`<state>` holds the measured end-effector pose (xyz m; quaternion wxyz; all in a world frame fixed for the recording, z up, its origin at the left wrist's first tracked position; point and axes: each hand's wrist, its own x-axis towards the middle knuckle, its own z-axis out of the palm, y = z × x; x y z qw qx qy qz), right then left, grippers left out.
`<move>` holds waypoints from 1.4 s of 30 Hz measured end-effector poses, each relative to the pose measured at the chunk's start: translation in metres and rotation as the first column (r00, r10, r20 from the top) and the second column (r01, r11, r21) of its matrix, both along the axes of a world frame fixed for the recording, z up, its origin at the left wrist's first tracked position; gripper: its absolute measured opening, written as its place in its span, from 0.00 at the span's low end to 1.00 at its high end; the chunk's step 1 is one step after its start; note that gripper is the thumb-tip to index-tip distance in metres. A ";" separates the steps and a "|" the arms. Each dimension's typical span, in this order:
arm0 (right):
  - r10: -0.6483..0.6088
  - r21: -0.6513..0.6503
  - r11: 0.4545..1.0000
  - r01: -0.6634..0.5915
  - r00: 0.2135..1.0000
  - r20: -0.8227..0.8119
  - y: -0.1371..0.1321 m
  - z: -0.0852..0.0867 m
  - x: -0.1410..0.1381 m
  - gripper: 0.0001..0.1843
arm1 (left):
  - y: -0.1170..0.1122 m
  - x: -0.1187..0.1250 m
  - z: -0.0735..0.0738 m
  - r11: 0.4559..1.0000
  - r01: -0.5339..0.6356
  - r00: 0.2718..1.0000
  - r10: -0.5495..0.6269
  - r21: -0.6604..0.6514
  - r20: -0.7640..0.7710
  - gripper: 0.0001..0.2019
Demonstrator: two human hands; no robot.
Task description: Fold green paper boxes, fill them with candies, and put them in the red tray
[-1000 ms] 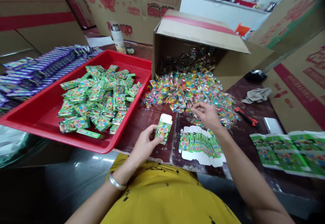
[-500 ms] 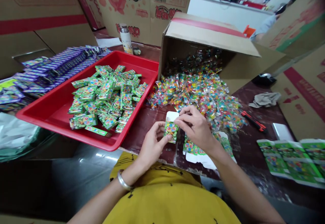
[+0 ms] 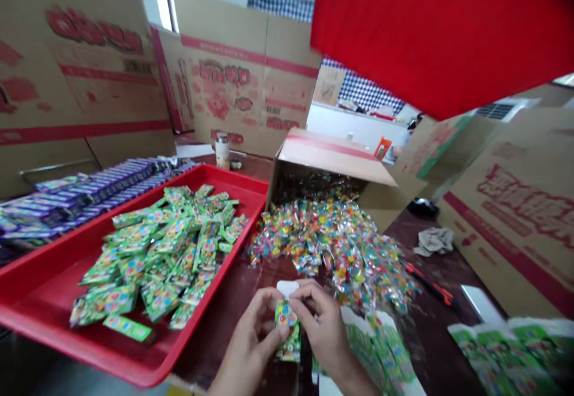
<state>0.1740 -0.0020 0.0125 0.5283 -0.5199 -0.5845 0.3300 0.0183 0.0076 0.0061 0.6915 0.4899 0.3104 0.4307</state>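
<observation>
Upright above the table's near edge is a small green printed box [image 3: 287,324], with its white top flap [image 3: 287,289] standing up. My left hand [image 3: 255,337] grips the box from the left side, thumb across its front. The fingers of my right hand [image 3: 323,323] are pinched at its upper right edge, beside the flap. Beneath my right forearm lie flat green box blanks [image 3: 374,348] with white edges. Just beyond my hands spreads a heap of clear-wrapped colourful candies [image 3: 323,234], spilling from an open carton [image 3: 334,155] lying on its side.
Left stands a red tray [image 3: 40,291] piled with green boxes [image 3: 170,246]. Rows of purple packs [image 3: 103,189] lie behind it, near a bottle [image 3: 222,152]. At right are red-black pliers [image 3: 428,282], a cloth [image 3: 434,241], a white case [image 3: 482,305] and more green blanks [image 3: 520,348].
The view has tilted up, bringing a large red hanging sheet into sight at the top. Both hands still hold the green box, my right fingers now closer along its upper edge.
</observation>
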 end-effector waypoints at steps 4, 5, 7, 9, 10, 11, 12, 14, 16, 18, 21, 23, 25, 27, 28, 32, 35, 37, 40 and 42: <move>0.022 -0.026 0.999 -0.026 0.989 -0.145 0.003 0.008 -0.005 0.08 | 0.002 0.005 -0.006 0.999 -0.040 0.990 0.044 -0.037 0.137 0.22; 0.045 -0.020 0.999 -0.049 0.988 -0.146 0.003 0.012 -0.006 0.08 | 0.002 0.005 -0.008 0.998 -0.043 0.989 0.048 -0.037 0.141 0.23; 0.078 -0.033 0.996 -0.083 0.987 -0.138 0.004 0.019 -0.005 0.10 | 0.001 0.004 -0.010 0.998 -0.060 0.993 0.061 -0.013 0.102 0.23; 0.077 -0.092 0.992 -0.090 0.987 -0.139 0.005 0.026 -0.002 0.10 | 0.001 0.001 -0.009 0.996 -0.083 0.996 0.082 0.040 0.022 0.23; 0.072 -0.129 0.988 -0.089 0.988 -0.134 0.006 0.029 0.000 0.10 | 0.001 -0.001 -0.007 0.994 -0.083 0.996 0.085 0.070 -0.022 0.22; 0.071 -0.161 0.983 -0.090 0.990 -0.119 0.007 0.031 0.003 0.10 | 0.000 -0.003 -0.004 0.993 -0.072 0.995 0.078 0.096 -0.063 0.22; 0.072 -0.183 0.979 -0.089 0.993 -0.097 0.007 0.034 0.006 0.10 | -0.001 -0.004 0.000 0.992 -0.050 0.994 0.062 0.120 -0.096 0.21; 0.074 -0.196 0.977 -0.083 0.996 -0.054 0.008 0.039 0.012 0.11 | -0.003 -0.007 0.009 0.987 0.001 0.991 0.021 0.162 -0.133 0.20; 0.080 -0.209 0.974 -0.089 0.995 -0.053 0.010 0.041 0.017 0.13 | -0.005 -0.008 0.017 0.978 0.022 0.991 0.006 0.206 -0.136 0.21; 0.110 -0.230 0.964 -0.131 0.989 -0.100 0.012 0.041 0.021 0.15 | -0.005 -0.008 0.022 0.977 0.045 0.990 -0.015 0.209 -0.143 0.24; 0.097 -0.255 0.960 -0.112 0.993 -0.068 0.010 0.039 0.023 0.15 | -0.005 -0.008 0.025 0.982 0.087 0.988 -0.064 0.169 -0.141 0.26; 0.070 -0.199 0.978 -0.065 0.997 0.016 0.005 0.041 0.022 0.15 | -0.005 -0.008 0.026 0.985 0.093 0.988 -0.073 0.148 -0.134 0.25; 0.071 -0.096 0.994 -0.062 0.993 0.098 -0.004 0.043 0.020 0.15 | -0.004 -0.009 0.027 0.988 0.068 0.991 -0.052 0.137 -0.120 0.22; 0.145 -0.045 0.989 -0.139 0.975 0.171 -0.012 0.043 0.018 0.12 | -0.002 -0.010 0.027 0.992 0.015 0.995 -0.004 0.124 -0.095 0.19; 0.191 -0.041 0.982 -0.186 0.956 0.222 -0.016 0.042 0.018 0.17 | -0.001 -0.011 0.026 0.993 -0.015 0.997 0.024 0.113 -0.077 0.18; 0.194 0.048 0.967 -0.251 0.841 0.506 -0.023 0.030 0.014 0.49 | -0.002 -0.009 0.022 0.994 -0.080 0.997 0.079 0.074 0.006 0.19; 0.153 0.098 0.964 -0.248 0.815 0.559 -0.020 0.024 0.009 0.47 | -0.004 -0.013 0.025 0.988 -0.064 0.995 0.073 0.138 -0.061 0.19; 0.210 0.041 0.961 -0.275 0.816 0.539 -0.019 0.025 0.008 0.56 | 0.000 -0.028 0.032 0.959 -0.093 0.968 0.150 0.268 -0.203 0.16; 0.191 0.008 0.976 -0.219 0.867 0.461 -0.017 0.030 0.025 0.61 | 0.018 -0.079 0.049 0.798 -0.221 0.746 0.509 0.560 -0.430 0.13; 0.057 0.016 0.997 -0.071 0.902 0.428 -0.016 0.028 0.050 0.52 | 0.034 -0.125 0.062 0.696 -0.262 0.470 0.697 0.668 -0.542 0.15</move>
